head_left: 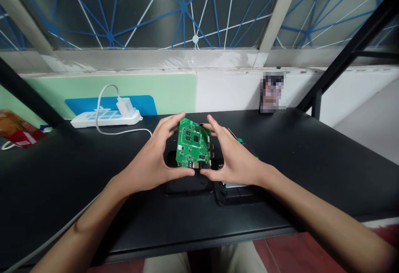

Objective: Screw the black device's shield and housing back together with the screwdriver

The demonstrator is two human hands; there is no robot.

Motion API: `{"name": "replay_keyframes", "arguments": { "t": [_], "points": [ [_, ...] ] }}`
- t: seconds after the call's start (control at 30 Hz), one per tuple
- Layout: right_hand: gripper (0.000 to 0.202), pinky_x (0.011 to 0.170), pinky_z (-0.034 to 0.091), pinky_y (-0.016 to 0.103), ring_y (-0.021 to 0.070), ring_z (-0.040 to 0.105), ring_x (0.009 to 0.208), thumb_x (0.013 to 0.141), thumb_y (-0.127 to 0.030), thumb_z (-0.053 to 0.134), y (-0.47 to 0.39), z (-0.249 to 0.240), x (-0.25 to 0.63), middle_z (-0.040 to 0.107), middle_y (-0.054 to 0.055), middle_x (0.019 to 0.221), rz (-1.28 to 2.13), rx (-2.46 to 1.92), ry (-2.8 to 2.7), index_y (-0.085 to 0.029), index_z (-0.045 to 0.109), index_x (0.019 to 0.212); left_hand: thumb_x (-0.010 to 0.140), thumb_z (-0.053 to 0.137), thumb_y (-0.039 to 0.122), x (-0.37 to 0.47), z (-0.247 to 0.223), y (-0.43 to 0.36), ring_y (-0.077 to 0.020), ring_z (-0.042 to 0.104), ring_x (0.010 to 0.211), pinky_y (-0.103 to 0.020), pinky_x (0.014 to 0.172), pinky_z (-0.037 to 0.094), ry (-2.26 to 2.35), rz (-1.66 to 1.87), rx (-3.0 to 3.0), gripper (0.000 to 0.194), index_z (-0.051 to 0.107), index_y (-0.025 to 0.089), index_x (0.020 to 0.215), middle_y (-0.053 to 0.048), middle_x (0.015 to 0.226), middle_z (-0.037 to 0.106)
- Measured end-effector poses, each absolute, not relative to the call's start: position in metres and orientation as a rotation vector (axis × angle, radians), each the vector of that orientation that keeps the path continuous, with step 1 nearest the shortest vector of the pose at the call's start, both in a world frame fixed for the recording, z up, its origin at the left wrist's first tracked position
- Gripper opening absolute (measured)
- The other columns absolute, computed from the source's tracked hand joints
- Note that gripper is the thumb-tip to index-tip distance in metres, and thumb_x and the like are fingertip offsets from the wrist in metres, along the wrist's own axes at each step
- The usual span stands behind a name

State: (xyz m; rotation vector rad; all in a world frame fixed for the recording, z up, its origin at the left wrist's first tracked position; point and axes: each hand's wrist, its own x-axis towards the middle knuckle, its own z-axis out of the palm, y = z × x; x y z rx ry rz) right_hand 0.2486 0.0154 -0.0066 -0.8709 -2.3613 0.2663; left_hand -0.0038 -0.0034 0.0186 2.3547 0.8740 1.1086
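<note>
A green circuit board point(193, 142), with dark chips and metal connectors along its near and right edges, is held up and tilted above the black desk. My left hand point(156, 154) grips its left side, fingers at the top corner and thumb along the bottom edge. On the other side, my right hand point(233, 154) holds it, fingers near the upper right and thumb at the bottom connectors. Beneath the board lies a black plastic casing point(188, 186). Another black tray-like part point(237, 196) with a silvery piece sits partly under my right hand.
A white power strip point(106, 118) with a plugged-in charger point(125, 106) and cable stands at the back left of the desk point(311, 161). A red and brown package point(20, 129) is at far left. A pixelated upright item point(272, 92) leans against the wall.
</note>
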Motion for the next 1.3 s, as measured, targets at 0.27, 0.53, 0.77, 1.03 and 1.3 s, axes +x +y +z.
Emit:
{"name": "replay_keyframes", "arguments": {
  "t": [0.27,0.53,0.77,1.03,1.3],
  "points": [
    [0.121,0.111,0.044,0.06,0.0374,0.041,0.139,0.075,-0.05,0.073,0.014,-0.001,0.247,0.037,0.021,0.156,0.126,-0.874,-2.447,-0.016,-0.006,0.16,0.074,0.086,0.035,-0.009,0.022,-0.004,-0.0356,0.025,0.15,-0.055,0.122,0.032,0.986,0.89,2.397,0.11,0.015,0.036,0.158,-0.007,0.163,0.022],
    [0.126,0.108,0.046,0.058,0.038,0.042,0.135,0.075,-0.049,0.073,0.015,-0.002,0.247,0.035,0.022,0.158,0.043,-0.877,-2.478,-0.013,-0.014,0.159,0.077,0.081,0.034,-0.011,0.019,-0.003,-0.0389,0.021,0.151,-0.062,0.119,0.031,1.037,0.799,2.461,0.115,0.001,0.034,0.16,-0.011,0.165,0.016],
    [0.129,0.107,0.045,0.061,0.0389,0.042,0.134,0.071,-0.047,0.077,0.017,-0.002,0.248,0.041,0.022,0.152,0.075,-0.825,-2.476,-0.015,-0.011,0.159,0.076,0.082,0.033,-0.01,0.013,0.002,-0.0425,0.029,0.145,-0.068,0.114,0.033,1.069,0.736,2.571,0.118,-0.002,0.032,0.16,-0.014,0.16,0.03],
    [0.124,0.108,0.042,0.065,0.0399,0.04,0.135,0.074,-0.049,0.075,0.017,0.002,0.251,0.039,0.019,0.155,0.148,-0.786,-2.475,-0.021,-0.01,0.16,0.071,0.084,0.031,-0.011,0.015,0.002,-0.0422,0.037,0.138,-0.064,0.111,0.038,1.079,0.776,2.593,0.116,0.009,0.031,0.159,-0.013,0.156,0.036],
    [0.11,0.111,0.042,0.061,0.0345,0.04,0.137,0.077,-0.023,0.065,0.021,0.01,0.261,0.041,0.013,0.157,0.24,-0.728,-2.492,-0.023,-0.006,0.161,0.065,0.089,0.035,-0.019,0.018,0.004,-0.0424,0.039,0.137,-0.06,0.112,0.042,1.111,0.814,2.565,0.12,0.012,0.029,0.158,-0.014,0.149,0.041]
  ]
}}
